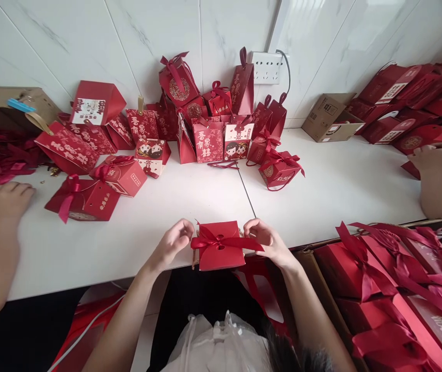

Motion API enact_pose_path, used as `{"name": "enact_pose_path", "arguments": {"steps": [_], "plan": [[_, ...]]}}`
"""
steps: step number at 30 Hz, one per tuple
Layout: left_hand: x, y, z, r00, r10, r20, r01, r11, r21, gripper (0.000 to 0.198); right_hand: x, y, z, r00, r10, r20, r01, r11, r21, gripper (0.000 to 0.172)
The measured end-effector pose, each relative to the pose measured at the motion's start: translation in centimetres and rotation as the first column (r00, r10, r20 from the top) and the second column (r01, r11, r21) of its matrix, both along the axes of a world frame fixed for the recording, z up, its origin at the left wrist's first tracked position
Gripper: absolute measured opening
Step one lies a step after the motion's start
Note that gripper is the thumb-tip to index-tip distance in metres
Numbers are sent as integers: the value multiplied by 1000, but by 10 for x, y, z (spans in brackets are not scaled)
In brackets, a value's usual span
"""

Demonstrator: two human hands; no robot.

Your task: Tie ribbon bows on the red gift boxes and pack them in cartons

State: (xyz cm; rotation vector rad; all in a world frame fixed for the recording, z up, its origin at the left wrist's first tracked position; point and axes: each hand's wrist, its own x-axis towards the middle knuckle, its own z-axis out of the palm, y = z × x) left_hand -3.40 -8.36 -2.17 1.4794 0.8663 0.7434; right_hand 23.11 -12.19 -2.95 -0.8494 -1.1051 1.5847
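Note:
A red gift box (221, 258) with a red ribbon bow (219, 241) on top sits at the table's front edge, between my hands. My left hand (173, 242) is beside the box's left side, fingers loosely curled with a gap to the thumb. On the other side, my right hand (269, 240) has its fingers bent and apart. The bow's right tail reaches its thumb; whether they touch I cannot tell. Gold-coloured cord shows at both sides of the box.
Finished red boxes (209, 139) stand along the tiled wall. A carton (310, 268) of ribboned boxes is at my right. Co-workers' hands rest at the left (6, 201) and right (433, 157). Loose ribbons (4, 155) lie far left, and a small cardboard box (327, 121) stands at the back.

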Motion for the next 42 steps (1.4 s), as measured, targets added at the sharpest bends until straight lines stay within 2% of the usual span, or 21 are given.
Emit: {"name": "enact_pose_path", "arguments": {"steps": [3,5,7,9,12,14,18,21,25,29,33,42], "plan": [[2,11,11,983,101,-152,-92,994,65,38,4,4,13,979,-25,203,0,992,124,32],[7,17,15,971,83,-223,-73,996,55,32,4,6,20,950,-16,311,-45,981,190,22],[12,20,19,972,44,-230,-33,998,51,26,6,6,27,913,23,407,-133,961,243,16],[16,21,21,978,38,-207,-26,998,64,25,10,4,33,860,58,507,-215,943,256,16],[20,23,25,985,72,-160,-63,996,59,27,14,-3,39,793,81,603,-275,932,237,28],[22,24,29,986,92,-140,-88,995,38,26,14,-7,39,800,61,597,-258,933,250,36],[30,25,33,976,132,-172,-131,991,19,24,3,-8,35,828,-146,542,-35,950,309,19],[36,26,33,975,149,-167,-153,988,-9,24,-8,-1,33,826,-247,507,90,945,314,20],[41,27,32,973,184,-141,-187,982,-8,25,-18,18,33,860,-229,457,108,955,275,18],[43,28,34,975,183,-123,-185,983,-3,27,-24,35,36,840,-256,478,93,936,339,16],[43,27,38,968,209,-142,-207,978,30,26,-27,44,40,857,-115,502,-3,974,228,19],[44,20,34,953,217,-211,-210,976,54,29,-31,48,35,869,-7,495,-42,995,88,16]]}}
